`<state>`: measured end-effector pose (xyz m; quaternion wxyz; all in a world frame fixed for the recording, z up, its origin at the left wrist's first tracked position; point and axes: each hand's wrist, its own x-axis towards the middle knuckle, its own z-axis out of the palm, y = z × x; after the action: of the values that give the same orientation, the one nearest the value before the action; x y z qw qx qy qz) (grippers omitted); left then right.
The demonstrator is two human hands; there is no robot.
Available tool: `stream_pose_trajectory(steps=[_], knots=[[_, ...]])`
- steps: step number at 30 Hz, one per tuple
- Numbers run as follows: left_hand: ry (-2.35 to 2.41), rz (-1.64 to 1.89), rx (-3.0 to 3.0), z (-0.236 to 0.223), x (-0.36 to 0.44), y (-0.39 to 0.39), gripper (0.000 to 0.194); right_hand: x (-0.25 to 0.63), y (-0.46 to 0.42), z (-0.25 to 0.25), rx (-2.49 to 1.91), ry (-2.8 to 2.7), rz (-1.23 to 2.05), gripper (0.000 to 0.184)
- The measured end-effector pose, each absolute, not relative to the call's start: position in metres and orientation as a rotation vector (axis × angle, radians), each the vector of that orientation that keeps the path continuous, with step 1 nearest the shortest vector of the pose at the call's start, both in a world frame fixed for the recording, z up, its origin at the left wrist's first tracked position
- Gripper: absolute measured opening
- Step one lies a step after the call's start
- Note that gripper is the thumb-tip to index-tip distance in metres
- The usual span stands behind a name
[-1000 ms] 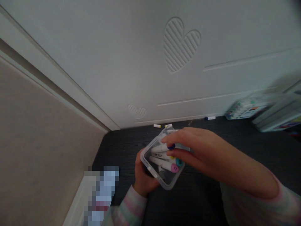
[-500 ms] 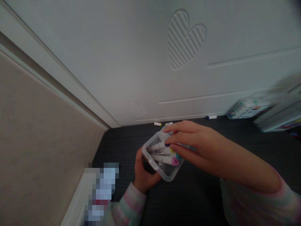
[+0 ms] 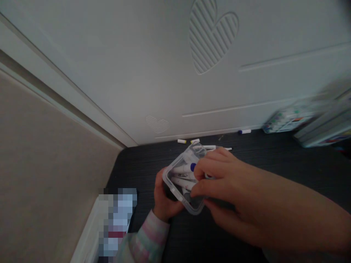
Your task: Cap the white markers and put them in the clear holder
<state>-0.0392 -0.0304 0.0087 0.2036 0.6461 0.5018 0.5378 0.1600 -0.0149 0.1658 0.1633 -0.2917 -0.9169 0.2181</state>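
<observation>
My left hand (image 3: 166, 204) wraps round a clear plastic box (image 3: 195, 211), open at the top and tilted. Inside lie several white markers (image 3: 184, 176). One marker with a dark blue end (image 3: 183, 168) lies uppermost. My right hand (image 3: 216, 179) is over the box's right side, its fingers bent inside and closed round the end of a marker (image 3: 185, 183). Those fingers hide the coloured ends of the lower markers and part of the far rim.
Two small white and yellow caps (image 3: 181, 141) lie by the white panel (image 3: 164, 73). A slim white pen (image 3: 225, 148) lies behind the box, and a blue-ended marker piece (image 3: 244, 131) farther right. A clear pack of markers (image 3: 286, 120) stands at right on the dark tabletop (image 3: 137, 160).
My right hand has moved lower and nearer, its fingers now bent deeper over the markers and covering the pink and yellow ends. The left hand keeps its hold on the box.
</observation>
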Motion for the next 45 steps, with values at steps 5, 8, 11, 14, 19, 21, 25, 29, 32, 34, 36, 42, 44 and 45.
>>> stream_pose_trajectory(steps=[5,8,11,14,19,21,25,29,32,34,36,42,44,45], knots=[[1.366,1.524,1.944,0.011,-0.040,-0.029,0.071,0.168,-0.008,0.163,-0.868,-2.647,0.573,0.014],[1.366,1.500,1.944,0.011,-0.039,-0.030,0.069,0.169,-0.004,0.160,-0.848,-2.638,0.582,0.016],[1.353,1.441,1.909,0.011,-0.036,-0.032,0.066,0.167,0.002,0.157,-0.827,-2.603,0.596,0.016],[1.298,1.409,1.899,0.013,-0.033,-0.034,0.069,0.164,0.009,0.153,-0.844,-2.544,0.564,0.015],[1.272,1.369,1.974,0.016,-0.032,-0.034,0.074,0.160,0.015,0.148,-0.906,-2.521,0.486,0.016],[1.297,1.357,1.981,0.016,-0.033,-0.033,0.073,0.159,0.015,0.147,-0.919,-2.522,0.470,0.016],[1.326,1.334,2.002,0.017,-0.036,-0.033,0.072,0.159,0.015,0.147,-0.903,-2.514,0.489,0.017],[1.291,1.309,1.984,0.015,-0.038,-0.034,0.072,0.160,0.018,0.146,-0.911,-2.502,0.497,0.016],[1.261,1.308,1.916,0.010,-0.038,-0.034,0.073,0.160,0.020,0.146,-0.930,-2.501,0.495,0.016],[1.250,1.303,1.875,0.008,-0.039,-0.034,0.074,0.161,0.021,0.147,-0.944,-2.491,0.487,0.016],[1.251,1.304,1.844,0.007,-0.038,-0.034,0.074,0.163,0.022,0.148,-0.963,-2.475,0.480,0.017],[1.261,1.387,1.831,0.013,-0.035,-0.032,0.071,0.169,0.020,0.148,-0.957,-2.482,0.547,0.016],[1.268,1.383,1.830,0.014,-0.035,-0.032,0.072,0.169,0.019,0.146,-0.939,-2.495,0.575,0.015],[1.268,1.381,1.836,0.013,-0.035,-0.032,0.073,0.168,0.019,0.145,-0.931,-2.504,0.578,0.016]])
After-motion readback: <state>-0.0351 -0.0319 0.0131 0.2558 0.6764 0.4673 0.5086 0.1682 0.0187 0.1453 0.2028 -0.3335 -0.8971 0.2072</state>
